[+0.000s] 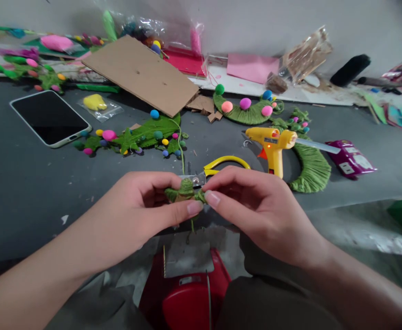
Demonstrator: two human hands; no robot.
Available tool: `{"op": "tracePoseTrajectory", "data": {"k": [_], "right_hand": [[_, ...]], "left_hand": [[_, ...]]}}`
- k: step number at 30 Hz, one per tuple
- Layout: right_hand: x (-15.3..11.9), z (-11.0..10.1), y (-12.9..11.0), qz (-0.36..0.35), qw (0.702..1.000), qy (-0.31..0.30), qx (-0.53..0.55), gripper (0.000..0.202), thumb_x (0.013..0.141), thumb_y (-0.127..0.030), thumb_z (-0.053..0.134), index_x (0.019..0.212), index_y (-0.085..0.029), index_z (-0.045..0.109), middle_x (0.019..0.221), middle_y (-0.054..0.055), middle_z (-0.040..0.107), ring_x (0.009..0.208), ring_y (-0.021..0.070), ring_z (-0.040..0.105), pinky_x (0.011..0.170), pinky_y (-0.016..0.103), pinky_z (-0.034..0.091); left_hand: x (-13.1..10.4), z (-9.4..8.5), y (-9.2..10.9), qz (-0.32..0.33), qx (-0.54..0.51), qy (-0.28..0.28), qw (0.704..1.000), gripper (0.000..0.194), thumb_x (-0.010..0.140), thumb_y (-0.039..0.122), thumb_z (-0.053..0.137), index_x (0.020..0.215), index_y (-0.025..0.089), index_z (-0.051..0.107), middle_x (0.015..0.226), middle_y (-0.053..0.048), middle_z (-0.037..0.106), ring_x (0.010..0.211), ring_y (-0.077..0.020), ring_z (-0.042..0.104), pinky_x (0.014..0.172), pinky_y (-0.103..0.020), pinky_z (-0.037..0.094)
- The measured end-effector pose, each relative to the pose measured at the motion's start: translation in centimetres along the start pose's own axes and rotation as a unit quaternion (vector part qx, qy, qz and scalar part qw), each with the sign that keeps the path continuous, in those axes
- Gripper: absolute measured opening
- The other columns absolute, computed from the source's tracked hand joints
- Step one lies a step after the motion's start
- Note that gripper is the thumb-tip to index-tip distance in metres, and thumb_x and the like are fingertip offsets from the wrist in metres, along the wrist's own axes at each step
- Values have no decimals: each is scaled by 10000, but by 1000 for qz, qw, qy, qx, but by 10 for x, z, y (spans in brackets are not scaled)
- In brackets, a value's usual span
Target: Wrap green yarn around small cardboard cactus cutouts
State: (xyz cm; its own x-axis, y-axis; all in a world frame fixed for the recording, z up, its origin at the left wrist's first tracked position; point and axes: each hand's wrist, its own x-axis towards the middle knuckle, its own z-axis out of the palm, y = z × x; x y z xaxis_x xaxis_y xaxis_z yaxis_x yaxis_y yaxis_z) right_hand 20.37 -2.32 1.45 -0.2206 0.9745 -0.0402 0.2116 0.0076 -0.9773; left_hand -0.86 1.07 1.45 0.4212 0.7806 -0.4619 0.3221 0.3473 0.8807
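Between my two hands, just over the table's front edge, is a small green yarn-wrapped star (186, 187) with some brown cardboard showing at its middle. My left hand (142, 206) is closed around its left side, thumb across the front. Thumb and forefinger of my right hand (259, 206) pinch its right point. A strand of green yarn (182, 158) runs up from it toward the decorated green piece behind, and a short end hangs below. Just beyond my fingers lie yellow-handled scissors (226, 160), partly hidden by my right hand.
A yellow glue gun (272, 142), its light on, stands right of the scissors beside a green yarn-wrapped crescent (312, 167) and a purple packet (352, 159). Behind are a pom-pom crescent (245, 114), cardboard (139, 73) and a phone (51, 118). A red object (187, 298) sits below the edge.
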Motion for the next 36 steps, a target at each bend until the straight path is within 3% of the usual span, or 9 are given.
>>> {"op": "tracePoseTrajectory", "data": {"k": [8,14,25,36], "right_hand": [[-1,-1,3,21,1000,-5,8,122,903,-261,738,1011,-203,734,875,27,725,717,126,638,639,249,552],[0,-5,1,29,998,-32,45,131,930,-284,714,1025,-210,766,1014,45,756,821,151,690,698,267,569],[2,-6,0,66,987,-31,146,31,912,-161,711,923,-165,683,821,-13,653,689,67,579,600,173,485],[0,-3,2,64,986,-11,156,165,818,-148,811,893,-176,667,781,-30,640,659,63,548,572,175,452]], "left_hand": [[1,2,0,5,4,3,1000,146,735,324,818,792,233,720,722,-7,700,630,-171,637,500,-221,481],[-1,-1,-1,24,7,2,1000,152,714,304,845,836,256,767,759,-14,729,697,-208,696,541,-251,530],[-2,-1,-1,-2,-3,-31,1000,111,751,272,808,827,230,738,743,0,729,632,-158,656,529,-209,517],[-2,-3,-4,8,-37,-37,999,169,745,216,826,900,261,778,776,24,719,668,-128,644,566,-168,522]]}}
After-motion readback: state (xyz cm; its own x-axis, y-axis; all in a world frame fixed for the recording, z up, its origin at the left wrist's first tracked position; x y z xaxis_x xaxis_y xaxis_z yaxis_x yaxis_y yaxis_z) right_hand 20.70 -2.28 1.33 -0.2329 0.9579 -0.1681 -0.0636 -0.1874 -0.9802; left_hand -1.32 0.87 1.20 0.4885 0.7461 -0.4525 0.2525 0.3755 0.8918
